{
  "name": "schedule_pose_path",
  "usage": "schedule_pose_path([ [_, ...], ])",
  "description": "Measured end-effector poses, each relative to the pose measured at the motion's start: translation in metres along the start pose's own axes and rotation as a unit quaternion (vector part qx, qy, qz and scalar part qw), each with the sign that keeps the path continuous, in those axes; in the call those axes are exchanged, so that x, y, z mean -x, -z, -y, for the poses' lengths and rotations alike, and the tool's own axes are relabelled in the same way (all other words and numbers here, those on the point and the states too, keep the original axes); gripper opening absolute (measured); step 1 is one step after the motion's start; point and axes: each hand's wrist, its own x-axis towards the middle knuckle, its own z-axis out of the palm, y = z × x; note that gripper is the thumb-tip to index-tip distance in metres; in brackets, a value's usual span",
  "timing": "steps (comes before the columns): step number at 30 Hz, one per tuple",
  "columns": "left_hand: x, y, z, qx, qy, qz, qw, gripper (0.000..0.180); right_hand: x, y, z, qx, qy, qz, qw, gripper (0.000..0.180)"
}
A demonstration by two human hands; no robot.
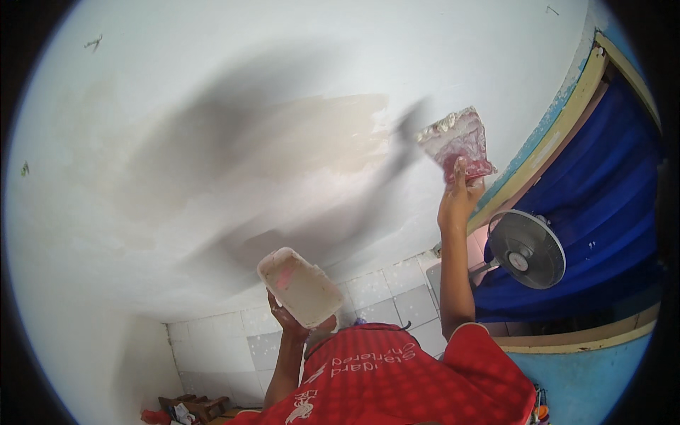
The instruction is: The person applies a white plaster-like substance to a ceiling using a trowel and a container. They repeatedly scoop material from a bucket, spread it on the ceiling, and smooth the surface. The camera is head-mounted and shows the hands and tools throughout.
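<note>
Head view's up on my end. What are the hands doing?

Right hand (460, 202) is clenched round the scraper (464, 138), thumb on its reddish grip, pale paste along the edge. It's raised by the wall (453, 49); can't tell from my seat if the blade touches. Left hand (285, 316) is lower, gripping the tub (301, 287) from below.

How far along, you reckon?

Partway, I'd guess. One broad beige patch (340, 134) looks spread on already, ragged at its right end, fainter off to the left under the shadow. If that's filler, evening out those edges is probably what's left. Tub looks low to me: just a pale coating with some pink showing.

Counts?

Two hands, one scraper, one tub, one obvious patch, three small dark marks (93, 42) on the wall. Further out I've got one fan (526, 249), one blue curtain (595, 227) and a band of tiles (414, 303), partly blocked, so no honest number there.
</note>
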Motion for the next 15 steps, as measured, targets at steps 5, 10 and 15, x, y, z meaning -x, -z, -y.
schedule_pose_path([
  [5, 0.003, -0.015, 0.0, 0.014, -0.007, -0.036, 0.999, 0.053, -0.041, -0.029, -0.001, 0.313, 0.404, 0.115, 0.852, 0.034],
  [10, 0.005, -0.023, 0.007, -0.009, -0.03, -0.02, 0.999, 0.049, -0.068, -0.038, -0.045, 0.429, 0.451, 0.214, 0.753, 0.069],
  [15, 0.005, -0.017, 0.002, -0.284, -0.116, 0.019, 0.952, 0.05, -0.062, -0.034, -0.067, 0.429, 0.432, 0.22, 0.762, 0.071],
])
